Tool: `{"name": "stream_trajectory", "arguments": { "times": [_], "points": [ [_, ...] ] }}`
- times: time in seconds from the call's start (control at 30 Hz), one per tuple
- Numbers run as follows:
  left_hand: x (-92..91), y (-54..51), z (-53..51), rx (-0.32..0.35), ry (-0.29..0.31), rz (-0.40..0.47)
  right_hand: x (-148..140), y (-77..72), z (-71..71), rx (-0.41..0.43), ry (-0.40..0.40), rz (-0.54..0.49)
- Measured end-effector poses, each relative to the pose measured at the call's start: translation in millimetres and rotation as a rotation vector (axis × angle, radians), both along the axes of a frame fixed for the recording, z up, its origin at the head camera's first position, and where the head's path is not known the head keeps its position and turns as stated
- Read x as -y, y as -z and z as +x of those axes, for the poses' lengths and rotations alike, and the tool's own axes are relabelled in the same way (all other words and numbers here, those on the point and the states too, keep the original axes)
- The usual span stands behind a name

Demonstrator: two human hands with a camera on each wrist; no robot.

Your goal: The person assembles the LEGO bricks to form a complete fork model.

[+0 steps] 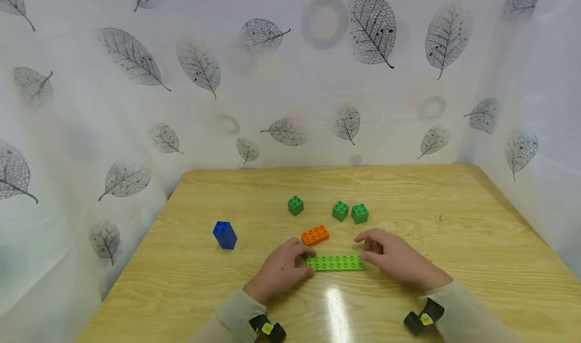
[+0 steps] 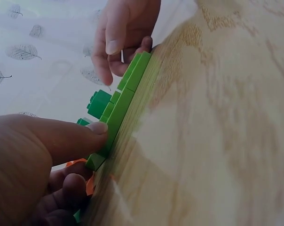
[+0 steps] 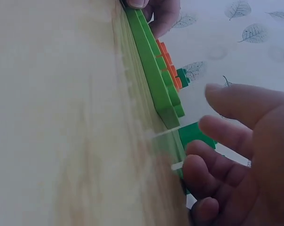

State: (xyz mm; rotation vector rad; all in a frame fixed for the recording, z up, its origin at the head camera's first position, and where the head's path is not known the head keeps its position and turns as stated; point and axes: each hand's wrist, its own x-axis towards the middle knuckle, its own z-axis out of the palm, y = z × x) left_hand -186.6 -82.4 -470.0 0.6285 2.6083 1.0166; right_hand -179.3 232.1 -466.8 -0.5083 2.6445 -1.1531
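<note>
Two light green bricks (image 1: 335, 263) lie end to end in a row on the table. At the row's left end, my left hand (image 1: 282, 268) grips it between thumb and fingers; in the left wrist view the thumb of that hand (image 2: 34, 155) presses on the near side of the row (image 2: 119, 108). By the right end is my right hand (image 1: 399, 256), its fingers loosely bent. The right wrist view shows a gap between that hand (image 3: 245, 150) and the row's end (image 3: 168, 115), with nothing held.
An orange brick (image 1: 315, 235) lies just behind the row. Farther back are three dark green bricks, one at the left (image 1: 295, 206) and two at the right (image 1: 340, 211) (image 1: 360, 213). A tall blue block (image 1: 225, 235) stands at the left. Leaf-patterned curtain surrounds the table (image 1: 181, 292).
</note>
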Motion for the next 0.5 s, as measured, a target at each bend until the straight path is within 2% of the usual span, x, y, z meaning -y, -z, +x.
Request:
{"name": "stream_trajectory", "arguments": {
  "times": [0.23, 0.5],
  "points": [
    [0.6, 0.9, -0.1, 0.006, -0.007, 0.014, -8, -12.5, -7.7, 0.006, 0.139, -0.044],
    [2.0, 1.4, -0.1, -0.005, -0.001, 0.025, -12, -21.0, -22.4, -0.048, 0.226, -0.044]
  ]
}}
